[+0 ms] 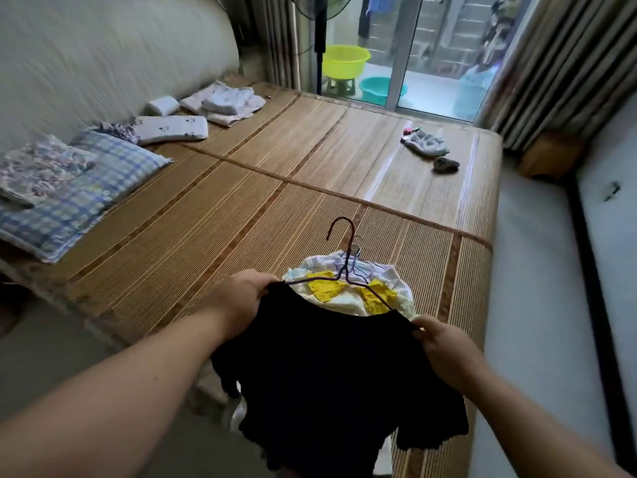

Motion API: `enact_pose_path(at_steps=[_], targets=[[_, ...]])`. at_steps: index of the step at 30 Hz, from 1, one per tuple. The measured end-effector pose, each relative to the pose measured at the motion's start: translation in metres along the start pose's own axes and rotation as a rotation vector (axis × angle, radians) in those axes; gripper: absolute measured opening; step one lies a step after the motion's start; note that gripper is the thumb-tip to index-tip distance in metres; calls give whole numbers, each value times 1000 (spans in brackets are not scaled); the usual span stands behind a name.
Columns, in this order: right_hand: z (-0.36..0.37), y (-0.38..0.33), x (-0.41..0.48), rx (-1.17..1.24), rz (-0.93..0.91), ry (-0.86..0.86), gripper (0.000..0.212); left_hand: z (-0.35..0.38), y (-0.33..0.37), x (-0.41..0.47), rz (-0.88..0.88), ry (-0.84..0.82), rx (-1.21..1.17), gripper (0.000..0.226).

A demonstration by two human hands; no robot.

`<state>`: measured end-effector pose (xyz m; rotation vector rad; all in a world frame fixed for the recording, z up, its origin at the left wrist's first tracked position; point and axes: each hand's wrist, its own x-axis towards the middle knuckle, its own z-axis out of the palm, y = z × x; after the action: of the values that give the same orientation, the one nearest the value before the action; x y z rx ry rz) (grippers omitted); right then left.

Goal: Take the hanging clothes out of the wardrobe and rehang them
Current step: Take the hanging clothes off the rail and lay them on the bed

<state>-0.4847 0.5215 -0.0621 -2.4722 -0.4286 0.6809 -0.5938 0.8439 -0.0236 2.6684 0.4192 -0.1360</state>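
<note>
Bamboo-mat bed (241, 188), checked pillow (86, 198), left hand (238, 298) and right hand (444, 350) grip pinching black top (327, 374), white-yellow garment (348, 291) behind

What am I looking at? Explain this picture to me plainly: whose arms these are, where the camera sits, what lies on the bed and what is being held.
There is no machine: these are a person's bare arms, filmed by one wide camera worn on the head, looking forward and down. The left hand and right hand each pinch a shoulder of a black top over the near edge of a woven bed mat. A wire hanger sticks up at its neck. Beyond it, white and yellow clothes lie on the mat. Farther off: a checked pillow, folded clothes, a grey cloth.
</note>
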Motion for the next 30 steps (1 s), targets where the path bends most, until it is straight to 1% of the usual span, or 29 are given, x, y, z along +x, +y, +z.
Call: enact_pose_path(at_steps=[2,6,11,15,17,19,20,23,24,27,30], targets=[[-5,12,29,52,44,1,20,10,8,38,-28,-16,13,40],[-2,35,97,204,126,-59,21,43,6,114,-88,-84,46,35],[27,65,174,189,202,-110,30,96,-19,188,-177,-216,99,38],[46,82,224,160,223,-68,28,128,-24,234,-216,-224,77,36],[50,89,243,106,212,-55,27,141,-26,251,-241,-225,44,37],[53,95,259,14,201,-68,28,153,-29,260,-257,-236,22,43],[55,98,265,-44,198,-82,33,158,-29,261,-257,-244,29,48],[64,99,269,-194,198,-135,59,168,-29,249,-259,-293,83,59],[67,97,267,-228,193,-149,64,171,-30,242,-271,-322,89,61],[77,82,256,-292,124,-199,69,171,-34,211,-308,-407,89,65],[82,46,244,-321,2,-255,67,153,-36,178,-326,-416,80,65]])
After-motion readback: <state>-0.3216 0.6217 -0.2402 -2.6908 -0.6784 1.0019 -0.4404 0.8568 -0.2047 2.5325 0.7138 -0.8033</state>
